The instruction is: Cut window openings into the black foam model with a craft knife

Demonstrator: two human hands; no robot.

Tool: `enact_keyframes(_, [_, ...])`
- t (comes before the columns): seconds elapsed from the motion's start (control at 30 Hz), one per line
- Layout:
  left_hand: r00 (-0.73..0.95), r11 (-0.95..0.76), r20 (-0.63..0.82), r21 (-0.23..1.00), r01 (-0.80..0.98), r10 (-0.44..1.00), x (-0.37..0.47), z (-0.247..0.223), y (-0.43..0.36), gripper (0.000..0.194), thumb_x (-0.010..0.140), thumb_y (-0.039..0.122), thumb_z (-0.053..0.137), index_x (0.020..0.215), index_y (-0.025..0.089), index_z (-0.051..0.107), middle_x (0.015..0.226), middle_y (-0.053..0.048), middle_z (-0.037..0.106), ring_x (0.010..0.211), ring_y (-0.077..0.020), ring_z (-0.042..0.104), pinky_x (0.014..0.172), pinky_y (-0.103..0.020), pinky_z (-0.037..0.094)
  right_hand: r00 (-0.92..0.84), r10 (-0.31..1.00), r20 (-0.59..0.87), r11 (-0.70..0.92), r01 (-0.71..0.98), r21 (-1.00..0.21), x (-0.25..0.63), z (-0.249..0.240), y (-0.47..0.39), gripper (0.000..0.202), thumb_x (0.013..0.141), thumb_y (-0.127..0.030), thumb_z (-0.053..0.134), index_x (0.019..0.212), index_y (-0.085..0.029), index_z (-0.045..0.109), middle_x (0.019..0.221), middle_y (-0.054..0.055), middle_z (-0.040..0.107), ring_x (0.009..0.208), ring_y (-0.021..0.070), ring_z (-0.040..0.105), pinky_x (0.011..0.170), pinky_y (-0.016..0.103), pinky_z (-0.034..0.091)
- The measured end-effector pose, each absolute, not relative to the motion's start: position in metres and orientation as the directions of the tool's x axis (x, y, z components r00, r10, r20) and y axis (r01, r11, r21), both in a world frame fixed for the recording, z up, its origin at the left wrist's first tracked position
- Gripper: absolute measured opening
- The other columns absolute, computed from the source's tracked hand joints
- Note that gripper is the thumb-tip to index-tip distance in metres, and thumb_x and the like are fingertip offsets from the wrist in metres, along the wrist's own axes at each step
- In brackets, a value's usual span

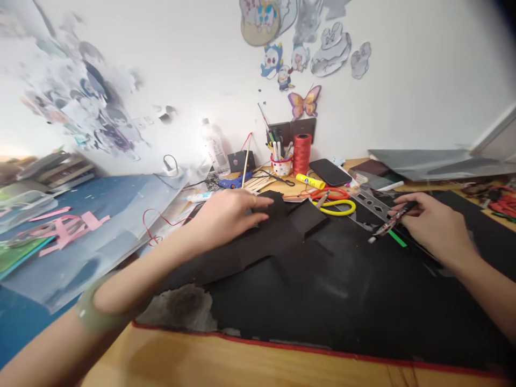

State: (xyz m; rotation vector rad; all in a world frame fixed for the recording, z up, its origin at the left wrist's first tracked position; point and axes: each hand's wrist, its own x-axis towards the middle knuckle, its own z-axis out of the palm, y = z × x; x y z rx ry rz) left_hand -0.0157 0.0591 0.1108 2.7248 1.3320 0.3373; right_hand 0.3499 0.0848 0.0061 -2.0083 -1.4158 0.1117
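My left hand [231, 215] reaches over a folded black paper piece [278, 236], its fingers stretched out and slightly apart. Whether the fingertips touch the paper I cannot tell. Flaps stand up along the paper's far and right sides. At the right, my right hand [437, 228] pinches a dark patterned pen [393, 221], whose pale end points down to the left. Behind the pen lies a clear stencil ruler [365, 201] with cut-out shapes. A green strip [398, 238] shows below the pen, partly hidden by it and the hand.
Scissors with yellow and orange handles [342, 207] lie behind the black paper. Farther back are a yellow glue stick [310, 181], a red thread spool [302, 154], a pen cup [281, 164] and a phone [329, 172]. Pink paper scraps [72, 231] lie at the left.
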Motion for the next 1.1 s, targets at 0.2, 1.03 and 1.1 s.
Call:
enact_keyframes(0.2, [0.612, -0.586, -0.070, 0.221, 0.780, 0.788, 0.009, 0.097, 0.142, 0.038, 0.083, 0.037, 0.053, 0.113, 0.014, 0.050, 0.104, -0.007, 0.058, 0.090, -0.0195, 0.057, 0.080, -0.037, 0.047, 0.384, 0.873, 0.302, -0.146, 0.795, -0.589, 0.352, 0.007, 0.085, 0.026, 0.058, -0.025, 0.050, 0.083, -0.026, 0.058, 0.070, -0.001, 0.067, 0.071, 0.0198, 0.063, 0.065, 0.029, 0.043])
enact_keyframes(1.03, [0.166, 0.035, -0.085, 0.959, 0.280, 0.982, -0.020, 0.131, 0.115, 0.030, 0.086, 0.031, 0.049, 0.111, 0.013, 0.049, 0.109, -0.008, 0.052, 0.093, -0.0188, 0.055, 0.078, -0.038, 0.048, 0.395, 0.848, 0.353, -0.047, 0.720, -0.693, 0.371, 0.012, 0.090, 0.016, 0.058, -0.028, 0.048, 0.071, -0.033, 0.055, 0.062, -0.007, 0.069, 0.067, 0.0228, 0.067, 0.059, 0.033, 0.051])
enact_keyframes(1.1, [0.116, 0.112, -0.132, 0.980, 0.167, 0.984, -0.017, 0.120, 0.091, 0.028, 0.086, 0.030, 0.049, 0.108, 0.013, 0.050, 0.104, -0.007, 0.054, 0.087, -0.0167, 0.056, 0.073, -0.035, 0.050, 0.430, 0.794, 0.429, -0.050, 0.751, -0.659, 0.376, 0.015, 0.089, 0.016, 0.059, -0.027, 0.047, 0.070, -0.035, 0.055, 0.061, -0.009, 0.068, 0.066, 0.0219, 0.067, 0.056, 0.032, 0.052])
